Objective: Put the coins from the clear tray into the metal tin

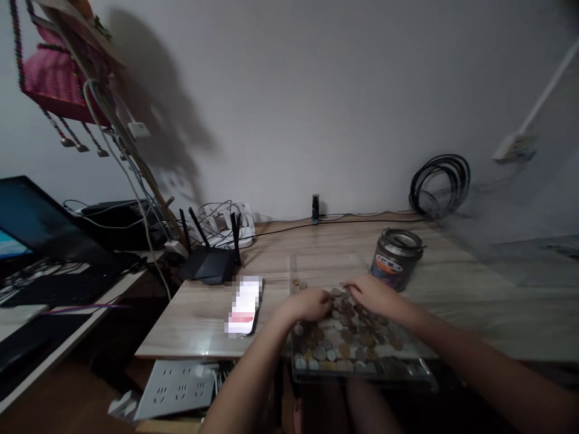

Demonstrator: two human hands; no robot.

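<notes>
Desk holds phone [245, 305] at 9 o'clock, router [208, 260] at 10, tin can [397, 258] at 2, cable coil [440, 183] beyond it.

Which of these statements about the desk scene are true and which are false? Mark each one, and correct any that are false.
1. Both hands rest on the coins in the clear tray. True: the left hand and right hand lie on the pile.
2. The tin can stands left of the tray. False: it stands at the tray's far right.
3. A phone lies on the table left of the tray. True.
4. The router hangs on the wall. False: it sits on the table, near the back left.
5. A coil of black cable leans at the wall. True.
</notes>
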